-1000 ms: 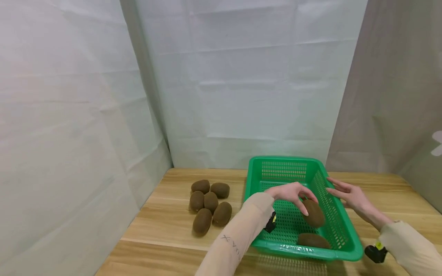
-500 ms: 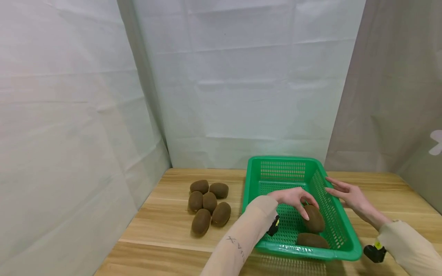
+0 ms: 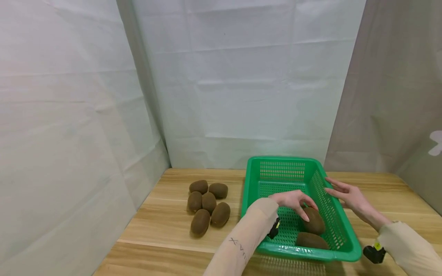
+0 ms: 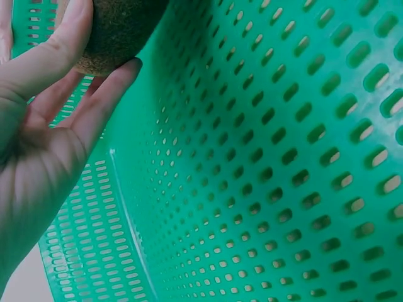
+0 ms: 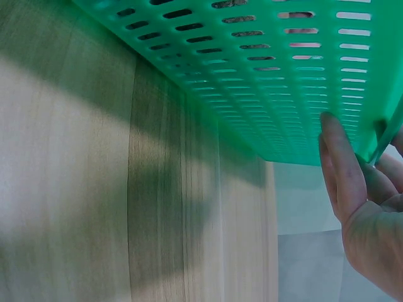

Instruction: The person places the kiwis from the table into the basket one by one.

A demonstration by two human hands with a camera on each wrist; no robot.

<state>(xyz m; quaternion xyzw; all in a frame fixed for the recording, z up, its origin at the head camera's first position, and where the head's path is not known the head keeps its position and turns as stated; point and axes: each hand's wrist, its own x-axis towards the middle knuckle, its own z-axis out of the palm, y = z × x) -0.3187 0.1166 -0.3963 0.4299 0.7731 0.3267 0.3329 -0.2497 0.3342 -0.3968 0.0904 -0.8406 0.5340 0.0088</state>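
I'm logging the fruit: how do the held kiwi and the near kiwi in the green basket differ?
The left hand grips the held kiwi; no hand touches the near kiwi. The held kiwi points mostly front to back, the near kiwi side to side. The hand partly covers the held kiwi; the rim of the green basket partly hides the near kiwi. Both are brown.

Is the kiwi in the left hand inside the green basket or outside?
Inside: the left hand holds the kiwi between the walls of the green basket, beside another kiwi. Contact with the bottom is unclear.
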